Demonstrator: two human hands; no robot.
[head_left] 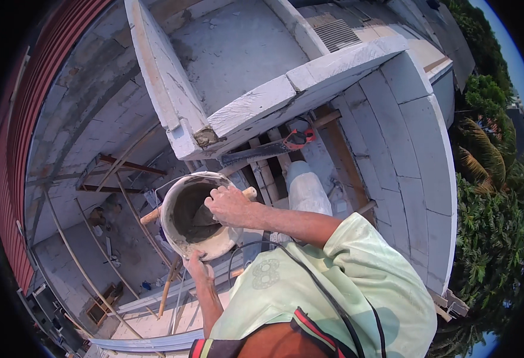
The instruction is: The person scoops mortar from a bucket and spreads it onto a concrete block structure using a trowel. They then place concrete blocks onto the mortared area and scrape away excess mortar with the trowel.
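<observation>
Left fingers curl against the bucket; right fingers clench a trowel. Mortar remains inside (block walls already stand).

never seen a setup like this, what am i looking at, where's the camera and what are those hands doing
There is no machine here, just a person's two bare hands. The single picture comes from a wide fisheye camera worn on the head, looking down, so straight edges look bent. The left hand holds a bucket from its near side; the right hand holds a trowel inside its mouth. Beyond, a red-handled saw lies on poles beside a pale block wall.
</observation>
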